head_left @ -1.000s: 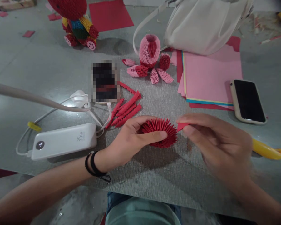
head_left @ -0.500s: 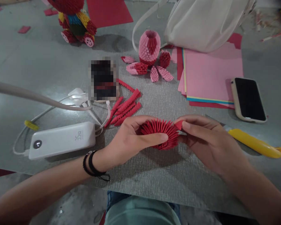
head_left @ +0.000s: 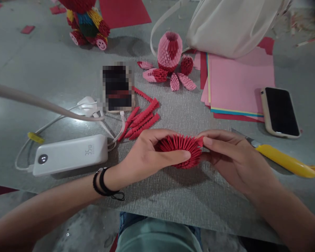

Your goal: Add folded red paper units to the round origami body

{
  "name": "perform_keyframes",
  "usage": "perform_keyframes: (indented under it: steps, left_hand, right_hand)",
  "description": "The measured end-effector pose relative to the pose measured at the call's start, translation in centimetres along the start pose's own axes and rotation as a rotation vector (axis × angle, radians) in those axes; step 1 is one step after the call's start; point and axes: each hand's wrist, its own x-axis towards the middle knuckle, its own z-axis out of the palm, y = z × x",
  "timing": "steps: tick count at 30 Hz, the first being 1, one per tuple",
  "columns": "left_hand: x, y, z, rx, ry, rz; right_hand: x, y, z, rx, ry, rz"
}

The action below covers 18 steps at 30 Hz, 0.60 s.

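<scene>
My left hand (head_left: 157,148) is wrapped round a spiky ring of folded red paper pieces (head_left: 182,143), its thumb lying across the near side. Between the thumb and fingers of my right hand (head_left: 223,150) is a small folded red paper piece (head_left: 200,141), which meets the right edge of the ring. Whether it is slotted in, I cannot tell. Beyond my left hand lie several strips of folded red pieces (head_left: 144,120). Further back stands a pink and red folded-paper vase shape (head_left: 169,52), with petal-like paper parts (head_left: 154,75) round its base.
At left, a white power bank (head_left: 70,154) trails cables beside a pixelated phone (head_left: 118,87). A yellow utility knife (head_left: 286,161), blade out, lies right of my right hand. Behind are another phone (head_left: 282,112), paper sheets (head_left: 238,80), a white bag (head_left: 231,28) and a paper figure (head_left: 89,26).
The small red piece in my right hand has turned and come up against the ring's right edge. My left hand keeps its hold, and the view has shifted slightly.
</scene>
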Motion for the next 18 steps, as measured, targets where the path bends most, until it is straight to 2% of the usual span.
perform_keyframes:
  steps: [10, 14, 18]
  left_hand:
    - [-0.05, 0.38, -0.11, 0.221, -0.015, 0.012]
    - [0.03, 0.01, -0.22, 0.242, -0.009, 0.011]
    - [0.15, -0.35, -0.22, 0.249, 0.004, 0.02]
  right_hand:
    - [-0.04, -0.05, 0.16, -0.085, -0.017, -0.014]
    - [-0.47, -0.15, 0.3, -0.138, 0.08, 0.027]
    - [-0.82, -0.35, 0.57, -0.323, 0.133, -0.069]
